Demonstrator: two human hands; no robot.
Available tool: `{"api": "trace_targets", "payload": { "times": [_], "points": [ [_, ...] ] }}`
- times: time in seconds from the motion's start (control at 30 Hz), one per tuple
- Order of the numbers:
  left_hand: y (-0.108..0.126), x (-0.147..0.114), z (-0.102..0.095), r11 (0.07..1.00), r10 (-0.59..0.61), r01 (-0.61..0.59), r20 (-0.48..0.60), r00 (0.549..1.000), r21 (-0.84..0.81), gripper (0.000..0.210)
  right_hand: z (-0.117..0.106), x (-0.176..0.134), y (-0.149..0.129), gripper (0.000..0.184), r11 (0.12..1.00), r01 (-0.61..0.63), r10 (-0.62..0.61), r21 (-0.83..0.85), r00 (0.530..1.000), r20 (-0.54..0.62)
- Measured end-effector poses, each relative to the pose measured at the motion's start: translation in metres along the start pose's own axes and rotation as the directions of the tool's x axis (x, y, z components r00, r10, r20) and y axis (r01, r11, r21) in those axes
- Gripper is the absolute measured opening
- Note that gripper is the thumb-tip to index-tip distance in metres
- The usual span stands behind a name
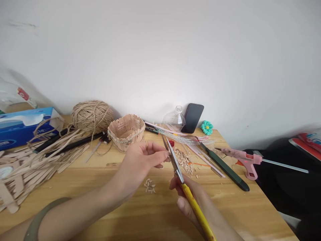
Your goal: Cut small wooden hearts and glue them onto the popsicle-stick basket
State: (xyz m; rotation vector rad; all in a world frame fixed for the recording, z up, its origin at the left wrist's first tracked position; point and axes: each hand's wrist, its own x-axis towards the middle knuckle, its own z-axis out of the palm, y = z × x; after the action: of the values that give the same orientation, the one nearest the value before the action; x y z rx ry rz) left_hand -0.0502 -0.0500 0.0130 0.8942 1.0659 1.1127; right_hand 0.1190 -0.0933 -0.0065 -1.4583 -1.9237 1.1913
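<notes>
I see the cutting step in hand: my right hand (187,201) is closed around the yellow handles of the scissors (175,164), blades slightly apart and pointing far. My left hand (140,160) pinches a small wooden piece (167,154) at the blades, over the table (75,201) centre. Cut chips (149,186) lie just near. I judge the next move needs a steady pinch and fingertips clear of the blades.

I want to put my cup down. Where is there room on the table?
Bare wood lies along the near edge of the table, between the arms, and at the right front corner below the glue gun. Sticks, basket and tools crowd the back and left.
</notes>
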Motion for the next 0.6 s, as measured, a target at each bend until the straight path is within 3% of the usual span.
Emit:
{"api": "trace_targets", "payload": {
  "times": [0.6],
  "points": [
    [0.0004, 0.0020, -0.0027, 0.998, -0.035, 0.036, 0.031, 0.999, -0.052, 0.007, -0.0034, 0.0081, -0.0085, 0.058, 0.997, -0.077, 0.078, -0.020, 0.995, 0.067]
  ]
}}
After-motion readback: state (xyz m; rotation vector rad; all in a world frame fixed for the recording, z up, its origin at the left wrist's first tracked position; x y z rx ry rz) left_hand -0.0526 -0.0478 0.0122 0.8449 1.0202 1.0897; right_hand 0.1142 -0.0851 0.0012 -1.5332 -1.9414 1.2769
